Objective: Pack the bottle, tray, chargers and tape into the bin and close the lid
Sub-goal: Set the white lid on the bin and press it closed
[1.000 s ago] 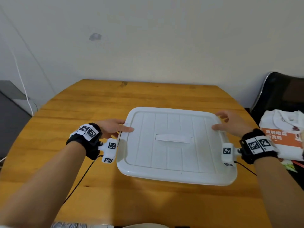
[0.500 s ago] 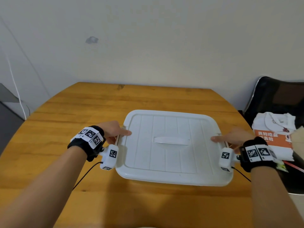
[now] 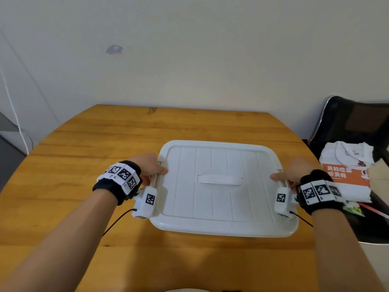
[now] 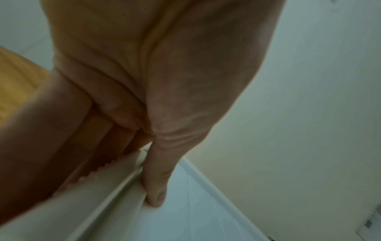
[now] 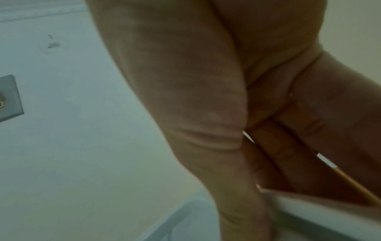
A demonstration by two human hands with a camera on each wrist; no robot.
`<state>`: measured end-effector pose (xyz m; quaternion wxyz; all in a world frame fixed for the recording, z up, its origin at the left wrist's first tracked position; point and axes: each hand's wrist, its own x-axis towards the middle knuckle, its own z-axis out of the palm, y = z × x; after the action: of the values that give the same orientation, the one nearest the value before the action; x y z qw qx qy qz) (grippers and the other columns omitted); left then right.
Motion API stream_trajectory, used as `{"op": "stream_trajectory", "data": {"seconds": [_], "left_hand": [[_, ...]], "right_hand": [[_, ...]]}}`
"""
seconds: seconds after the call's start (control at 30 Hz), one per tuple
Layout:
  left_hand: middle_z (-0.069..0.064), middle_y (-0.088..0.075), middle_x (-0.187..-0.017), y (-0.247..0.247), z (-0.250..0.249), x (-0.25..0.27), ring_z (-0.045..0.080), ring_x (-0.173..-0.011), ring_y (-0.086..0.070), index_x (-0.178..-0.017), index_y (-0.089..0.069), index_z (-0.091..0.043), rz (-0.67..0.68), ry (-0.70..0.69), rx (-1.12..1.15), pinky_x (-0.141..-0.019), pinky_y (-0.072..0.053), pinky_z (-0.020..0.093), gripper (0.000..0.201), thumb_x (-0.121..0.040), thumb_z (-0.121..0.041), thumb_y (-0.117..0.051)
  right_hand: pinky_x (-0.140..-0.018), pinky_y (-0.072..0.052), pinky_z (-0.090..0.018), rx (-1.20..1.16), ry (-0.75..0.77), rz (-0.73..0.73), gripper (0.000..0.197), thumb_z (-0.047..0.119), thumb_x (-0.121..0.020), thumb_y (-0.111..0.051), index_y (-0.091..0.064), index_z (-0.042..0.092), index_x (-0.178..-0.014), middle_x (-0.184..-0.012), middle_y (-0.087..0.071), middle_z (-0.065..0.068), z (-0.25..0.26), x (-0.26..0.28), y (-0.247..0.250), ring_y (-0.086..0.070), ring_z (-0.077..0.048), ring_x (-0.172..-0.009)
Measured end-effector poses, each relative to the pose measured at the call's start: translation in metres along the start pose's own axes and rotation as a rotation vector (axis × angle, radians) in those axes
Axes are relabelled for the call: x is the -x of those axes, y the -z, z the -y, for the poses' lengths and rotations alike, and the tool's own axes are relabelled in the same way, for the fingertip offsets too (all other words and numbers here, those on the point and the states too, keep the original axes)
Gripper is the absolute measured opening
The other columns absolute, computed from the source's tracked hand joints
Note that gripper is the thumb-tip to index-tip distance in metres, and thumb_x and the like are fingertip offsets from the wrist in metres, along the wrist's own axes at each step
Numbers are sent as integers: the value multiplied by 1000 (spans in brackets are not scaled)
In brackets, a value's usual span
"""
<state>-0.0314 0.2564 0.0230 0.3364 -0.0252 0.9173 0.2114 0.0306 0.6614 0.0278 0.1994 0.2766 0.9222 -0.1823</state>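
A white bin with its lid (image 3: 219,163) on top stands in the middle of the wooden table (image 3: 105,144). The lid has a flat handle (image 3: 220,180) at its centre. The bin's contents are hidden. My left hand (image 3: 149,167) grips the left side latch (image 4: 115,176): the thumb (image 4: 158,179) presses on the lid and the fingers curl under the latch. At the right side my right hand (image 3: 292,172) holds the right latch (image 5: 309,207) the same way, thumb (image 5: 237,179) on top and fingers (image 5: 288,154) beneath.
A black chair (image 3: 357,123) stands off the table's right edge with a white and orange folded bag (image 3: 347,171) on it. A pale wall runs behind the table. A white cable (image 3: 12,114) hangs at the far left.
Both hands slid from lying on the lid's side edges down onto the side latches, fingers now curled under them. The lid sits flatter on the bin.
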Motion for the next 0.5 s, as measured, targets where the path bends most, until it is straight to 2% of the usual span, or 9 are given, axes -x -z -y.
{"op": "stream_trajectory", "data": {"seconds": [0.13, 0.27, 0.37, 0.43, 0.5], "left_hand": [[14, -79, -86, 1, 5, -1, 30, -74, -78, -98, -67, -2, 5, 5, 41, -82, -63, 44, 38, -94, -40, -64], [15, -80, -80, 0, 7, -2, 31, -72, -79, -93, -70, 1, 22, -1, 103, -81, -63, 45, 40, -93, -39, -65], [10, -80, -75, 0, 10, 1, 27, -69, -79, -92, -72, -1, 31, -9, 113, -77, -64, 40, 42, -93, -42, -64], [9, -81, -79, -2, 14, 4, 25, -70, -79, -96, -74, -2, 32, -31, 126, -71, -64, 37, 46, -94, -46, -61], [7, -79, -91, -6, 21, 6, 24, -78, -77, -107, -72, -6, 16, -64, 142, -69, -65, 37, 50, -94, -52, -57]], "right_hand": [[-81, -54, -43, -1, 0, -7, 43, 40, -77, -86, -55, 12, -87, -88, -64, -10, -4, -1, -1, -63, -32, -85], [-84, -56, -45, -20, -17, -6, 57, 44, -74, -87, -60, 7, -108, -106, -69, -15, -4, -2, -1, -66, -33, -93], [-79, -56, -42, -52, -13, -2, 54, 43, -74, -87, -61, 7, -102, -100, -69, -12, -4, 0, -2, -66, -30, -85], [-80, -54, -39, -10, 35, -43, 48, 44, -75, -85, -65, 8, -100, -99, -71, -11, -2, 6, -3, -65, -26, -84], [-76, -47, -36, 89, 118, -73, 48, 42, -80, -81, -66, 9, -112, -106, -68, -8, 4, 14, -4, -60, -24, -89]]}}
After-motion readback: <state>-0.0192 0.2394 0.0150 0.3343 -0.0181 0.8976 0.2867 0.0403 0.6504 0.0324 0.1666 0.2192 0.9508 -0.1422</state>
